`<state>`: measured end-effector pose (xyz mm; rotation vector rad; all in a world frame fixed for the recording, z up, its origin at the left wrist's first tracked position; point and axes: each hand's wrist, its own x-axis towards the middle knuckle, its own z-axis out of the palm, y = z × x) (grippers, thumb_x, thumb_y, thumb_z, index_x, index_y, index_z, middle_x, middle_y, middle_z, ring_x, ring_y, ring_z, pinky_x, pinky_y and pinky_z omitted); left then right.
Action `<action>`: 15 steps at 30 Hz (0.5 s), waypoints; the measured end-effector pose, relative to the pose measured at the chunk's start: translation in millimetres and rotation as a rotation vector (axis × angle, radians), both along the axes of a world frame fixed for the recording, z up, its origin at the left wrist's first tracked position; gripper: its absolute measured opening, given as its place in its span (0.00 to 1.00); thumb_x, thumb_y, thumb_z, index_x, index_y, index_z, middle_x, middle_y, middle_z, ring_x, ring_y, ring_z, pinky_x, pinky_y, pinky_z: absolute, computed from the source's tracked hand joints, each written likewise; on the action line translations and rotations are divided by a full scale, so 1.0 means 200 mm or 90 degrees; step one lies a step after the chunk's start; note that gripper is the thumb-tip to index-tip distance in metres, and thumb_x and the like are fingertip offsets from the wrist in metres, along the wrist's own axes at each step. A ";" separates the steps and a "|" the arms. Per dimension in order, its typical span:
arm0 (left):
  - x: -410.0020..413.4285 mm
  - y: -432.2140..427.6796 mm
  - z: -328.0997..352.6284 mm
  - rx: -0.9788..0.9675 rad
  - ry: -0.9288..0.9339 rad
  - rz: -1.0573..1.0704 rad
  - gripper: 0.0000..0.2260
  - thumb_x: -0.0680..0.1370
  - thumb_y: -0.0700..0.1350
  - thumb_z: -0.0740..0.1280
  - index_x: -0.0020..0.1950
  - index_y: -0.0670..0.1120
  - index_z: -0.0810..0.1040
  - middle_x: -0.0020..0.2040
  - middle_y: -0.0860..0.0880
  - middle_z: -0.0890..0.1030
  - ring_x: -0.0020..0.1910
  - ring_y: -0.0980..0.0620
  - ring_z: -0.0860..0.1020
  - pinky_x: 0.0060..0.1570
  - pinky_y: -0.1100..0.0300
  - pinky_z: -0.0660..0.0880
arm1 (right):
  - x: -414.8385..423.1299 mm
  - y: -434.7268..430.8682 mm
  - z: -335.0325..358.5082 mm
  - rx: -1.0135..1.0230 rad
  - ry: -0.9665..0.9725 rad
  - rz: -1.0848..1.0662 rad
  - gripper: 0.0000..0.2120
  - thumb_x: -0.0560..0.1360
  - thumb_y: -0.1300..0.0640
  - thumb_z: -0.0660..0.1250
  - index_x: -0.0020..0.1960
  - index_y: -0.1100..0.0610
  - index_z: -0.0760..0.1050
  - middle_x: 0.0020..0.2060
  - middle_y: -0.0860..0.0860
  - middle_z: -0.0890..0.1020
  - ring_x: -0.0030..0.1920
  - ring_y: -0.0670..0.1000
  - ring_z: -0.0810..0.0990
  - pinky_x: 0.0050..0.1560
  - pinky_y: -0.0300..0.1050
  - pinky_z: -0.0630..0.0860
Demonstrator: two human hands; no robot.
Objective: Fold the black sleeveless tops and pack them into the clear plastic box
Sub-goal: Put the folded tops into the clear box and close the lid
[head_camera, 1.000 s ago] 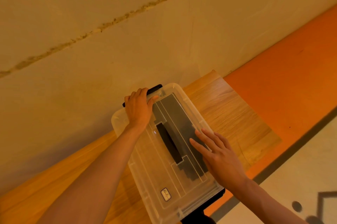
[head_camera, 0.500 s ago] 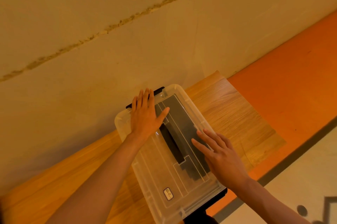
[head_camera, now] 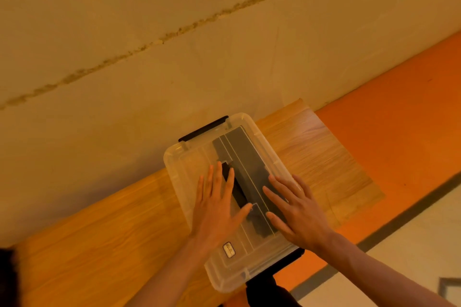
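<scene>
**Box packed and lidded; both palms flat on top**

The clear plastic box point(head_camera: 174, 167) sits on the wooden worktop point(head_camera: 99, 231) against the wall, with its lid point(head_camera: 194, 154) already on. Dark fabric, most likely the folded black tops point(head_camera: 240, 147), shows through the lid along the box's right half, so folding and packing look finished. No loose garment is in view on the worktop. What seems left is seating the lid and checking the black latches, the far latch point(head_camera: 203, 129) and the near latch point(head_camera: 287, 260); whether either is clipped cannot be told.

The left hand point(head_camera: 217, 209) and right hand point(head_camera: 296, 212) both lie palm-down on the lid, fingers straight and spread, gripping nothing.

A second ago the left hand was curled over the far end by the latch. It has since flattened and slid back toward the middle, beside the lid's dark centre handle point(head_camera: 237, 192). The right hand has stayed put on the right side.
</scene>
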<state>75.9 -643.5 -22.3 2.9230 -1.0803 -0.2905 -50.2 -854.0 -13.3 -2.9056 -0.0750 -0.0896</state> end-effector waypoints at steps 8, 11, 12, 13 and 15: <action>-0.16 0.09 0.03 0.014 -0.014 -0.056 0.39 0.79 0.71 0.48 0.84 0.52 0.42 0.82 0.41 0.36 0.82 0.41 0.40 0.79 0.43 0.48 | -0.21 -0.02 -0.05 -0.123 0.034 0.325 0.45 0.72 0.21 0.53 0.78 0.49 0.64 0.74 0.58 0.70 0.73 0.61 0.70 0.71 0.61 0.67; -0.16 0.09 0.03 0.025 -0.002 -0.068 0.40 0.79 0.71 0.49 0.83 0.52 0.40 0.82 0.42 0.35 0.82 0.41 0.39 0.79 0.42 0.47 | -0.21 -0.02 -0.06 -0.191 0.057 0.355 0.50 0.69 0.21 0.59 0.82 0.48 0.56 0.78 0.58 0.64 0.75 0.61 0.66 0.73 0.62 0.61; -0.15 0.08 0.03 0.028 -0.003 -0.070 0.40 0.79 0.71 0.49 0.83 0.52 0.39 0.82 0.42 0.35 0.82 0.41 0.38 0.79 0.41 0.48 | -0.20 -0.02 -0.06 -0.212 0.055 0.361 0.51 0.68 0.23 0.63 0.82 0.48 0.54 0.78 0.59 0.63 0.75 0.61 0.66 0.73 0.62 0.60; -0.16 0.08 0.04 0.031 -0.003 -0.072 0.41 0.79 0.72 0.49 0.83 0.52 0.39 0.82 0.42 0.35 0.82 0.42 0.38 0.79 0.41 0.48 | -0.20 -0.02 -0.06 -0.222 0.048 0.361 0.52 0.68 0.25 0.65 0.82 0.49 0.52 0.78 0.59 0.63 0.75 0.61 0.66 0.74 0.62 0.59; -0.16 0.09 0.04 0.035 -0.005 -0.079 0.42 0.78 0.72 0.50 0.83 0.52 0.39 0.82 0.42 0.35 0.82 0.41 0.39 0.79 0.41 0.47 | -0.19 0.00 -0.05 -0.221 0.032 0.361 0.51 0.70 0.28 0.66 0.83 0.50 0.50 0.78 0.60 0.62 0.75 0.61 0.66 0.74 0.62 0.59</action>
